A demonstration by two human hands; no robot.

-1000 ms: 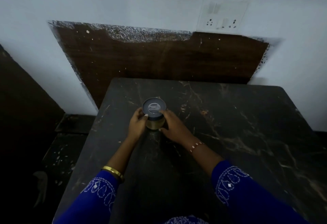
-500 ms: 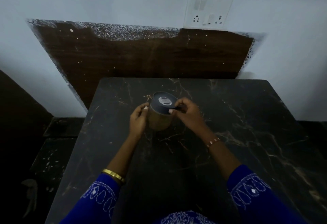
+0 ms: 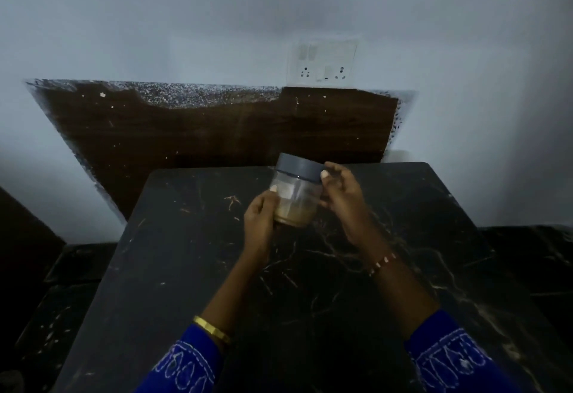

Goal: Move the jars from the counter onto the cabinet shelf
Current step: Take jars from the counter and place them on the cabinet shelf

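Note:
A clear jar (image 3: pixel 294 197) with a grey lid and a brownish filling in its lower half is held up above the black marbled counter (image 3: pixel 418 268), near its far edge. My left hand (image 3: pixel 260 225) grips the jar's lower left side, thumb on the glass. My right hand (image 3: pixel 341 197) holds the right side, thumb tip against the lid's rim. No cabinet shelf is in view.
A dark brown wooden panel (image 3: pixel 217 132) leans against the pale wall behind the counter. A white socket plate (image 3: pixel 322 62) sits on the wall above it. Dark floor lies to both sides of the counter.
The jar has been lifted off the counter and raised, going from tilted to nearly upright. Both hands rose with it and the camera view tilted upward.

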